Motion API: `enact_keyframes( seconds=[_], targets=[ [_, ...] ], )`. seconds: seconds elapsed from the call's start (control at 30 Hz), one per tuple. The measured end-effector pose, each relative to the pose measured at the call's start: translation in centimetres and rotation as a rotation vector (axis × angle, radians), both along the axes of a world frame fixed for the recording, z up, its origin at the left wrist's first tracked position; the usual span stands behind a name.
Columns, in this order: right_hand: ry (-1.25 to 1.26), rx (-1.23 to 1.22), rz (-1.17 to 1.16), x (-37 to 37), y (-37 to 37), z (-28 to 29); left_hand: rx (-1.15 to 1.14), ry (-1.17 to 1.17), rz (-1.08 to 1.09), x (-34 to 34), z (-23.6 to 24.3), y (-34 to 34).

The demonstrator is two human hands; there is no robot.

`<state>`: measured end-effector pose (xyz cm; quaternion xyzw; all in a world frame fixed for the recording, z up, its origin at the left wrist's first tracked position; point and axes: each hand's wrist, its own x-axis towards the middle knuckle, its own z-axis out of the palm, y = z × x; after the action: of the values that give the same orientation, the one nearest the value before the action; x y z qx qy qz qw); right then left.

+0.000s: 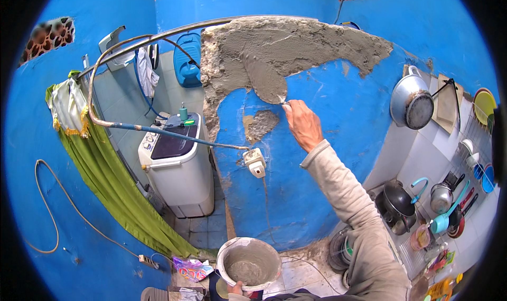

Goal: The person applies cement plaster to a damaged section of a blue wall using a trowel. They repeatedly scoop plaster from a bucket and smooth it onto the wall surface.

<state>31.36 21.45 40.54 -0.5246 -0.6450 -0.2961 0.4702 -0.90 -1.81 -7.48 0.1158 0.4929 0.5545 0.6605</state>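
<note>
Right now you are in the middle of plastering: wet grey mortar is going onto the blue wall (317, 195), and the stroke in hand sits at the lower edge of the patch. Starting at the left of the frame, a green curtain (113, 190) hangs down the wall and a white washing machine (177, 169) stands behind the wall's end; neither is in your way. At the bottom centre, your left hand (238, 288) grips the near rim of the mortar bucket (249, 263), fingers curled over its edge, with grey mix lying in the bottom. Just above it, a white plug socket (255, 161) hangs on the wall, and a small bare patch (260, 125) lies beside it, apart from the main coat. In the upper centre the mortar patch (274, 50) spreads wide, and your right hand (302, 124) is closed around a small trowel (282, 101), its tip touching the patch's lower edge. To the far right, pots and pans (417, 103) hang well clear. I judge the next move calls for a firm, even sweep to feather this edge, then a fresh load from the bucket for the uncovered patch, keeping mortar off the socket.
</note>
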Motion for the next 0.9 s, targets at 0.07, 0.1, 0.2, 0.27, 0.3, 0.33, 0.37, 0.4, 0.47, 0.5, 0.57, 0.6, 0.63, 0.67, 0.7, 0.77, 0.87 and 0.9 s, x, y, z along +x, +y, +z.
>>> enact_keyframes(
  seconds=[0.07,0.1,0.2,0.27,0.3,0.33,0.37,0.4,0.47,0.5,0.57,0.6,0.63,0.67,0.7,0.77,0.87,0.9],
  targets=[
    [-0.069,0.019,-0.080,2.1,-0.5,-0.2,0.010,0.029,-0.012,0.3,0.7,-0.2],
    [-0.104,0.034,-0.120,3.3,-0.8,0.0,-0.003,0.026,-0.016,0.4,0.9,-0.1],
    [-0.109,0.081,-0.198,7.4,-0.6,1.0,-0.052,0.027,-0.022,0.8,1.0,0.2],
    [-0.074,0.116,-0.225,9.6,-0.7,1.3,-0.071,0.030,-0.020,0.8,1.0,0.2],
    [-0.045,0.135,-0.228,10.8,-0.8,1.5,-0.078,0.030,-0.025,0.9,1.1,0.1],
    [-0.017,0.152,-0.231,11.8,-1.2,1.5,-0.082,0.029,-0.023,1.0,1.1,0.1],
    [0.040,0.147,-0.229,12.9,-1.6,1.2,-0.081,0.030,-0.024,1.1,1.1,0.1],
    [0.096,0.146,-0.227,14.1,-2.1,0.9,-0.072,0.031,-0.017,1.2,1.2,0.2],
    [0.206,0.122,-0.195,15.2,-3.2,-0.2,0.000,0.012,-0.035,1.2,0.7,-0.1],
    [0.256,0.105,-0.161,15.0,-4.4,-0.9,-0.036,0.044,-0.057,1.2,0.2,0.1],
    [0.316,0.000,-0.056,13.0,-7.6,-2.8,-0.116,0.107,-0.097,0.9,-0.7,0.3],
    [0.325,-0.087,0.029,11.5,-9.4,-4.0,-0.135,-0.174,-0.003,0.5,-4.0,0.4],
    [0.353,-0.211,0.140,10.1,-10.9,-5.8,-0.128,-0.141,0.004,1.2,-3.4,0.1],
    [0.382,-0.337,0.228,9.2,-12.8,-7.8,-0.126,-0.106,-0.011,2.6,-0.4,-0.2],
    [0.306,-0.408,0.274,8.6,-14.5,-10.1,-0.124,-0.066,-0.028,3.6,1.9,-0.3],
    [-0.003,-0.488,0.279,6.1,-17.8,-13.8,-0.104,-0.043,-0.046,4.8,2.5,-0.4],
    [-0.262,-0.703,0.114,3.6,-22.1,-21.6,-0.264,-0.011,-0.209,4.8,-0.9,1.7],
    [-0.335,-0.757,0.092,3.0,-23.1,-24.8,-0.258,0.048,-0.205,4.9,-1.1,1.6]
  ],
)
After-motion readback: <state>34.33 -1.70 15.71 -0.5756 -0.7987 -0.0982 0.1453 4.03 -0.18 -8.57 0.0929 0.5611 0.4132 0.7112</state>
